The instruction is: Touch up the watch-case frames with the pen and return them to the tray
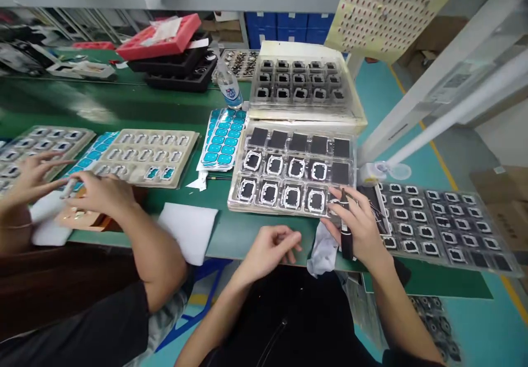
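My right hand (357,224) is closed around a black pen-shaped tool (345,226) held nearly upright. Its fingertips touch the front right corner of a clear plastic tray (272,208), at a small white frame partly hidden by the fingers. In the tray's front two rows lie white frames with dark centres (292,197); flat dark squares (298,142) fill the back row and one right-hand pocket. Just in front of the tray, my left hand (272,248) hangs with loosely curled fingers, thumb apart, and nothing visible in it. A pale crumpled cloth (324,248) lies between my hands.
Filled trays stand behind (299,81) and to the right (437,221). Teal sticker sheets (225,138), a clear bottle (230,89) and a white foam sheet (187,229) lie leftward. A co-worker's hands (99,193) work at far left. A metal post (437,81) rises at right.
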`<state>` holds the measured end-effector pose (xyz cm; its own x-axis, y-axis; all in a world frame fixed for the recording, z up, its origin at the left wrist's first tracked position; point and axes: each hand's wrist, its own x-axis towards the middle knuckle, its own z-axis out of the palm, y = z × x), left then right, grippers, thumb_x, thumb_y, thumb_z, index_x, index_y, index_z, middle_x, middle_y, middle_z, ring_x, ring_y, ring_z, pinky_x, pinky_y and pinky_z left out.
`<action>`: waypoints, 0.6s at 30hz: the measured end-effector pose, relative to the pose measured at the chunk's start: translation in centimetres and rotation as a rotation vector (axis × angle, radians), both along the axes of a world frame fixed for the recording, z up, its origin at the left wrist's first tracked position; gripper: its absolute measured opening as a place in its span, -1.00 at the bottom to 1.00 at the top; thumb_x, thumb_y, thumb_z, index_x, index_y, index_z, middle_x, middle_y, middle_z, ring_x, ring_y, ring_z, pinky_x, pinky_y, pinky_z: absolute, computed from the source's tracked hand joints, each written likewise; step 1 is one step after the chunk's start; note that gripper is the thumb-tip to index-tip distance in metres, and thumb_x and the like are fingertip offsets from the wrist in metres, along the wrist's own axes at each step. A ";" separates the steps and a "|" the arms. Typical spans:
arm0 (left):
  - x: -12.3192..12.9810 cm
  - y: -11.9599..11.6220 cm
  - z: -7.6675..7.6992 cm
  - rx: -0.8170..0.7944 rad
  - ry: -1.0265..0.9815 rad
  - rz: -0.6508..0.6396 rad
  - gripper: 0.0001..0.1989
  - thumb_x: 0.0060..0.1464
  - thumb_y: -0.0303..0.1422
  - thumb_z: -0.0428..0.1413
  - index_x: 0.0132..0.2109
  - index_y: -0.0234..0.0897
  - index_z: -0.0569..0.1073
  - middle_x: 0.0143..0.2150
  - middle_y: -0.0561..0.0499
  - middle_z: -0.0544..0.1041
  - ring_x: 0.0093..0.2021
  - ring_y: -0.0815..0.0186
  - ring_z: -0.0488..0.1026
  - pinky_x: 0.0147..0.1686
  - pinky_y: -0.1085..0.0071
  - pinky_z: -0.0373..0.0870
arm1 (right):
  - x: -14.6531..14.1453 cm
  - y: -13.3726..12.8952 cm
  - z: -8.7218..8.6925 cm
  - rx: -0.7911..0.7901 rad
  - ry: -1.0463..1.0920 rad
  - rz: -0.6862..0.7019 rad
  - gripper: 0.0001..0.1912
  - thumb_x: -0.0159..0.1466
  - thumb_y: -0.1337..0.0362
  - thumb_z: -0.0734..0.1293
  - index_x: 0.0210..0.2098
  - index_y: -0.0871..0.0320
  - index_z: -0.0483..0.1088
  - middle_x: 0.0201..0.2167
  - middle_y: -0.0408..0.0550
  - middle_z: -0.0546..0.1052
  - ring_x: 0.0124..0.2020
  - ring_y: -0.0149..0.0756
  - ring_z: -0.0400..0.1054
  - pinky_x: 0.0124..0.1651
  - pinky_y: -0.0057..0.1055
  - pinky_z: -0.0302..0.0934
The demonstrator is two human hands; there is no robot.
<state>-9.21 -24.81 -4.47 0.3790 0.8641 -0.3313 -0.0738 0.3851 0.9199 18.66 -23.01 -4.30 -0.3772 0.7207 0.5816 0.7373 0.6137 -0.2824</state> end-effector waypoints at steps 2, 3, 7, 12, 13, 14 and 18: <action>-1.5 -0.8 0.8 0.145 0.126 0.036 -0.52 0.34 0.07 0.43 -0.19 -0.32 0.73 -0.30 -0.14 0.78 -0.47 0.30 0.65 -0.42 0.42 0.53 | 0.1 0.3 -0.2 -0.028 0.019 0.030 -0.42 0.45 0.38 0.57 0.37 -0.12 0.45 0.51 0.14 0.58 0.57 0.24 0.42 0.50 0.49 0.48; -2.2 -0.9 1.3 0.262 0.208 0.092 -0.62 0.40 -0.01 0.40 -0.13 -0.29 0.75 -0.29 -0.10 0.79 -0.43 0.29 0.67 -0.35 0.40 0.57 | 0.2 0.4 -0.2 -0.045 0.029 0.047 -0.44 0.45 0.39 0.56 0.35 -0.12 0.46 0.52 0.13 0.57 0.58 0.23 0.41 0.53 0.51 0.44; -5.0 0.7 3.0 0.767 0.588 0.462 -0.80 0.52 -0.21 0.29 0.00 -0.21 0.75 -0.23 -0.02 0.78 -0.33 0.30 0.66 -0.20 0.35 0.62 | 1.0 1.3 -0.1 -0.100 0.088 0.092 -0.49 0.45 0.42 0.54 0.28 -0.12 0.45 0.54 0.07 0.56 0.62 0.18 0.40 0.64 0.60 0.27; -8.1 4.8 3.2 0.983 1.009 0.470 -0.80 0.54 -0.26 0.24 0.12 -0.21 0.72 -0.09 -0.07 0.69 -0.17 0.20 0.59 -0.10 0.26 0.56 | 2.0 1.7 0.4 -0.176 0.085 0.159 -0.58 0.44 0.44 0.50 0.19 -0.09 0.45 0.55 0.06 0.56 0.64 0.14 0.39 0.69 0.58 0.21; -8.6 5.3 3.1 0.968 1.055 0.414 -0.77 0.54 -0.25 0.24 0.17 -0.21 0.71 -0.05 -0.09 0.67 -0.12 0.16 0.60 -0.07 0.24 0.56 | 2.1 1.7 0.4 -0.184 0.075 0.163 -0.59 0.44 0.43 0.50 0.17 -0.09 0.45 0.54 0.05 0.56 0.64 0.15 0.39 0.68 0.58 0.21; -8.9 5.5 2.9 0.950 1.089 0.358 -0.73 0.55 -0.23 0.23 0.22 -0.20 0.69 -0.02 -0.10 0.65 -0.08 0.13 0.61 -0.06 0.23 0.55 | 2.2 1.8 0.5 -0.186 0.068 0.161 -0.59 0.44 0.42 0.49 0.17 -0.10 0.45 0.54 0.03 0.57 0.63 0.15 0.39 0.68 0.58 0.22; -9.3 5.2 2.6 0.913 1.163 0.227 -0.64 0.60 -0.19 0.17 0.37 -0.18 0.58 0.08 -0.13 0.60 0.04 0.06 0.62 -0.01 0.21 0.54 | 1.5 2.2 0.6 -0.157 0.038 0.140 -0.53 0.41 0.35 0.50 0.23 -0.15 0.42 0.53 -0.01 0.57 0.64 0.17 0.39 0.71 0.64 0.09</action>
<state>-18.51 -19.56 -1.83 0.1222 0.9371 0.3270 0.8718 -0.2589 0.4159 20.20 -20.85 -3.67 -0.4595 0.7459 0.4822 0.6350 0.6555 -0.4088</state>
